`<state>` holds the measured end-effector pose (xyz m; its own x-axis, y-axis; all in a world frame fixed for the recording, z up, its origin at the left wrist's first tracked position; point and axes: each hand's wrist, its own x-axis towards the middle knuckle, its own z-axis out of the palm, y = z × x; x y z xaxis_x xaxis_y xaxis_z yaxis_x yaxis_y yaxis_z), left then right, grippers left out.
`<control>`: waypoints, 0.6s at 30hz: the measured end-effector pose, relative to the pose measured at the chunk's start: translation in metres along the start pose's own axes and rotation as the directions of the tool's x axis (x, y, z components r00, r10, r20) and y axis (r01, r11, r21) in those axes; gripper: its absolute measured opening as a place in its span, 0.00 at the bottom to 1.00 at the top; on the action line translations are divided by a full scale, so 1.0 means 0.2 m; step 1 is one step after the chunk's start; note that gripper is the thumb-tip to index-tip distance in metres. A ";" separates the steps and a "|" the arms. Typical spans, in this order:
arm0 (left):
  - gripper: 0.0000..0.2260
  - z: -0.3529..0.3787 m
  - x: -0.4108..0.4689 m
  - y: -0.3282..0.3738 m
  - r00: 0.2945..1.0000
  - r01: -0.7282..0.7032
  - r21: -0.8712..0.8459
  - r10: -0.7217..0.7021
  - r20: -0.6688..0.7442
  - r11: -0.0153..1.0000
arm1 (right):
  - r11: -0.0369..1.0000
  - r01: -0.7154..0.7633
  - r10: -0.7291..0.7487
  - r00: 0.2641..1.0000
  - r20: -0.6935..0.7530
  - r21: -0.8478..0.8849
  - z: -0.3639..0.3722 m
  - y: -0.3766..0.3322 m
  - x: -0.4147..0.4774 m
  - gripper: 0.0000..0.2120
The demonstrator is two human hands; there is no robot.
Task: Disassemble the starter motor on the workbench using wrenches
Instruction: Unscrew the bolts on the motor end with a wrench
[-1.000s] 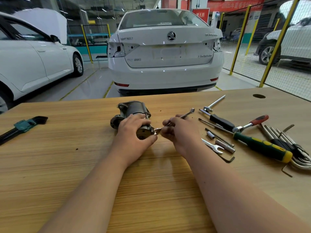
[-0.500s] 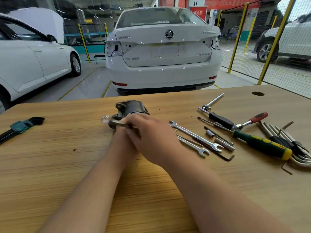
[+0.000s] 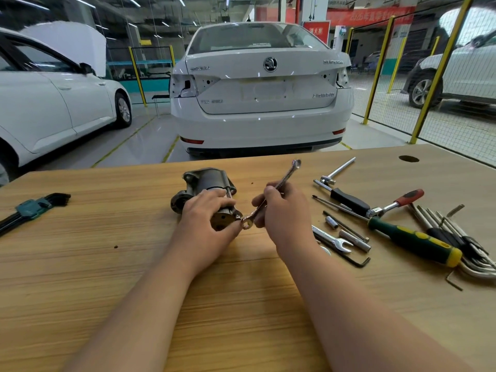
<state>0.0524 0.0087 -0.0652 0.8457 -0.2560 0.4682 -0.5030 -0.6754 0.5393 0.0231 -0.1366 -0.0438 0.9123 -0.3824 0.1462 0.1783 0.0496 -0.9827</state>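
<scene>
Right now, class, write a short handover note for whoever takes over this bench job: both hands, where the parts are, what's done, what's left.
Left hand grips the grey metal starter motor, lying on the wooden workbench.
Right hand holds a slim silver wrench, its lower end at a fastener on the motor's near end.
Done: nothing visibly removed.
Left: loosen the fasteners, take the motor apart.
</scene>
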 end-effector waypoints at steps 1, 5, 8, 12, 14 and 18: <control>0.18 0.00 0.00 0.00 1.000 -0.003 0.000 0.003 0.002 1.000 | 0.994 -0.078 0.079 0.997 -0.016 0.082 0.00 0.01 0.01 0.06; 0.18 0.00 0.00 0.00 1.000 -0.016 -0.011 0.016 0.002 1.000 | 0.929 -0.254 0.273 0.961 -0.035 0.268 0.00 0.04 0.03 0.04; 0.17 0.00 0.00 0.00 1.000 -0.002 -0.021 0.002 0.009 1.000 | 0.867 -0.307 0.347 0.937 -0.035 0.392 0.00 0.04 0.04 0.03; 0.17 0.00 0.00 -0.01 1.000 0.000 -0.028 0.000 0.000 1.000 | 0.872 -0.296 0.335 0.942 -0.035 0.389 0.00 0.05 0.04 0.03; 0.18 0.00 -0.01 -0.01 1.000 -0.006 -0.016 0.006 0.001 1.000 | 0.876 -0.294 0.333 0.942 -0.038 0.383 0.01 0.05 0.04 0.04; 0.18 0.01 0.00 -0.01 1.000 -0.007 -0.012 0.007 -0.021 1.000 | 0.861 -0.307 0.352 0.935 -0.039 0.406 0.00 0.05 0.04 0.03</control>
<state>0.0533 0.0089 -0.0683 0.8382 -0.2458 0.4868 -0.5112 -0.6651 0.5444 0.0324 -0.1381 -0.0529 0.9018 -0.3758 -0.2134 0.0231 0.5351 -0.8445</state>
